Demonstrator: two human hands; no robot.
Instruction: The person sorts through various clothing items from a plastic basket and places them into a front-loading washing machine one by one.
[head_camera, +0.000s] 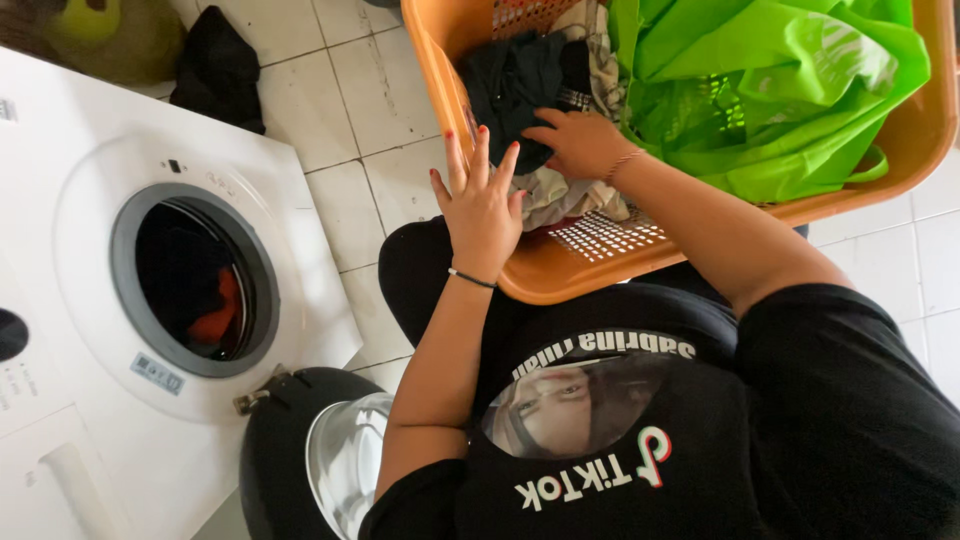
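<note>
— Where are we in this? Our right hand (578, 142) is down in the orange laundry basket (560, 275), fingers curled over the dark garment (515, 85) that lies on top of the heap. It reads to us as a grip just forming on the cloth, not a lift: the garment sits low inside the basket, against the left wall.

— And our left hand (482, 205)?

— Open, fingers spread and pointing up, palm laid against the basket's near wall and rim. It holds nothing. We'd judge it is steadying the basket, which rests on our lap.

— What else is in there?

— A pale crumpled cloth (560, 195) under the right hand, a patterned piece behind the dark one, and a bright green bag (780, 80) filling the basket's right half. The basket's perforated floor shows bare near us.

— And the machine?

— The white front-loading washer (70, 300) stands to our left, its door (310, 450) swung open and down toward us. Inside the drum (195, 280) we make out dark fabric and something red-orange, so by our reckoning some clothes are already loaded and the basket is partly worked through.

— So the step in hand is picking the next piece?

— That's our reading. The move would call for closing the right hand fully on the dark garment, pulling it free of the pale cloth beneath, and carrying it leftward over the rim and down to the drum opening, clear of the open door.

— Arm poses?

— The right forearm reaches forward and inward across the basket; the left is bent at the elbow and raised, wrist at the rim.
</note>
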